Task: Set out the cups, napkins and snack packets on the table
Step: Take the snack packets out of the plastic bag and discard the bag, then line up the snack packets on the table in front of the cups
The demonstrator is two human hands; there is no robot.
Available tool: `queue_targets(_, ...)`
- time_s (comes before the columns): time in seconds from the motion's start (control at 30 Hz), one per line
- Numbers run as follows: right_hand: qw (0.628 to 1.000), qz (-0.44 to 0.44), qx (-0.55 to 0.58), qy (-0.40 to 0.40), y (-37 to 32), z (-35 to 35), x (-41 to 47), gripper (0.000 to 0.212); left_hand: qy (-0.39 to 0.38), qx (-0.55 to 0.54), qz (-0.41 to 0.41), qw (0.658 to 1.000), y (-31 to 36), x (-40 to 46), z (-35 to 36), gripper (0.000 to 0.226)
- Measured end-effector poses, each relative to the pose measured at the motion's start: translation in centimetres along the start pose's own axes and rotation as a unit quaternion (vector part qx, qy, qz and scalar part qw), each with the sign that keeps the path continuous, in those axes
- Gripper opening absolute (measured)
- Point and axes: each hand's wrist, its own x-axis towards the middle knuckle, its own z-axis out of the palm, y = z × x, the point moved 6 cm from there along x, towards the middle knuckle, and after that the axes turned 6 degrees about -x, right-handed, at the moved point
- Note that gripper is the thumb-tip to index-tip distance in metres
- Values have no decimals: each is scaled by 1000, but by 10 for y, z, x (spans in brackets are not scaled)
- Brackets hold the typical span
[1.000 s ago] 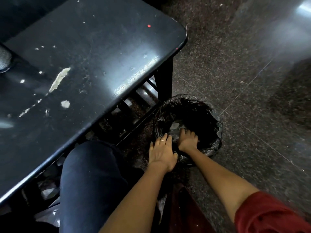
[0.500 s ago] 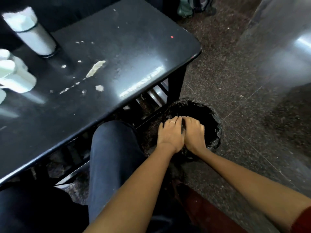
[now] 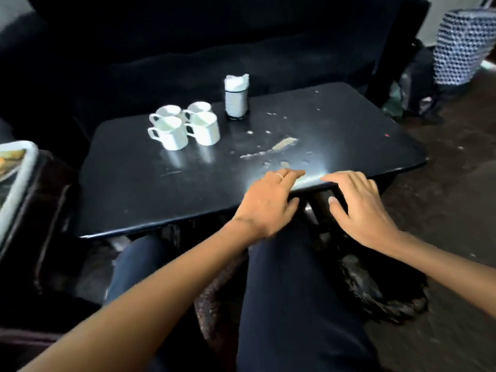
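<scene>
A black table [image 3: 161,189] is seen bearing four white cups [image 3: 185,126] clustered toward its far left beside a napkin holder [image 3: 236,99] — a tray [image 3: 16,178] is cut off at left — while the left hand [image 3: 264,204] and right hand [image 3: 362,205] are held flat-fingered and blurred, nothing gripped, over the near edge.

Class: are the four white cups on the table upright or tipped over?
Upright. All four white cups stand on their bases on the table, open rims facing up, handles pointing left.
</scene>
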Motion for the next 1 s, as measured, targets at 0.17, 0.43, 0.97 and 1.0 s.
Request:
queue_targets(0.17,991,-124,28,-28,-91,4,44,40,57,75,-76,993,-68,-60,-86,57)
queue_targets(0.43,957,-263,125,-7,-253,30,100,40,201,127,-303,923,-172,-196,-210,62)
queue_targets(0.97,917,-327,191,-123,-479,125,117,38,312,75,-607,727,-266,-333,-268,66)
queue_targets(1.0,917,-320,199,-130,-486,130,117,39,312,62,-624,714,-269,-339,-267,64)
